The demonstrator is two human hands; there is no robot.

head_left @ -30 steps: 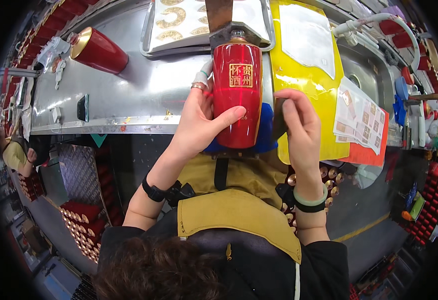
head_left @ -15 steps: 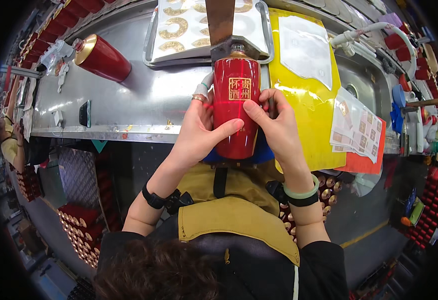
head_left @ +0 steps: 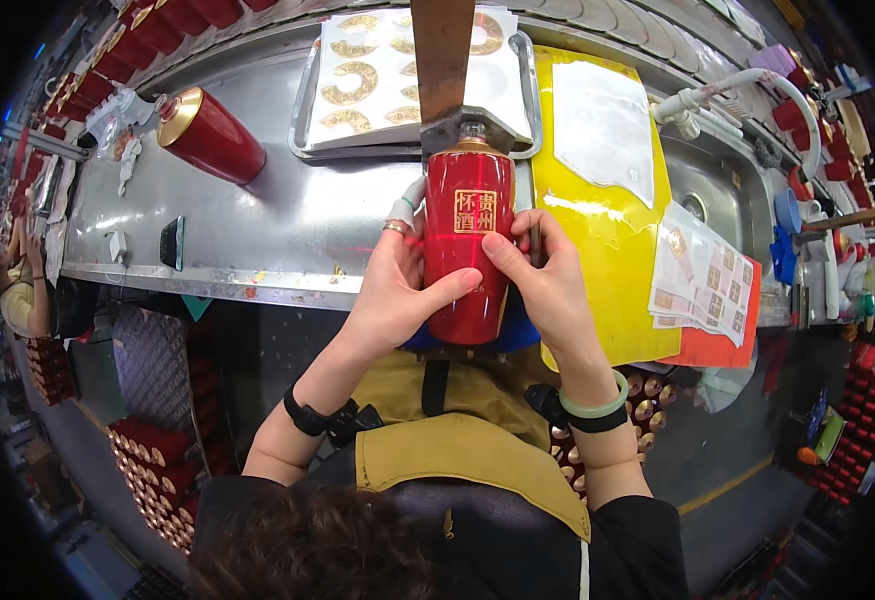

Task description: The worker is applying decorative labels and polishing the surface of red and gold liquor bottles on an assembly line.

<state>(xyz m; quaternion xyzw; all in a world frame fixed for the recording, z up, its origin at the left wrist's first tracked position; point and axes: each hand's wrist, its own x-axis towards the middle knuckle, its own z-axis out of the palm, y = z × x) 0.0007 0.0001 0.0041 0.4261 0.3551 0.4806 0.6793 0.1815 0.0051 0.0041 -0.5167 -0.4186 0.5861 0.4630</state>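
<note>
A glossy red bottle [head_left: 458, 270] with a gold shoulder and a square gold label on its front lies in front of me, its neck pointing away. Around its left side wraps my left hand [head_left: 398, 280], the thumb resting on the lower front. My right hand [head_left: 538, 275] grips the right side, its thumb just below the label. The fingers behind the bottle are partly hidden. Thin red light lines cross the bottle's front. Its neck meets a dark metal holder [head_left: 503, 130] beneath an upright brown bar [head_left: 443, 60].
A second red bottle [head_left: 213, 138] stands on the metal bench [head_left: 288, 215] at left. Behind is a tray [head_left: 308, 140] of curved gold stickers. On the right lie a yellow mat [head_left: 598, 270], label sheets [head_left: 703, 275] and a sink [head_left: 728, 170]. A dark phone-like object [head_left: 172, 243] rests near the bench edge.
The bottle and both hands sit slightly lower in the picture. The rest of the view has shifted a little too. My hold on the bottle looks the same.
</note>
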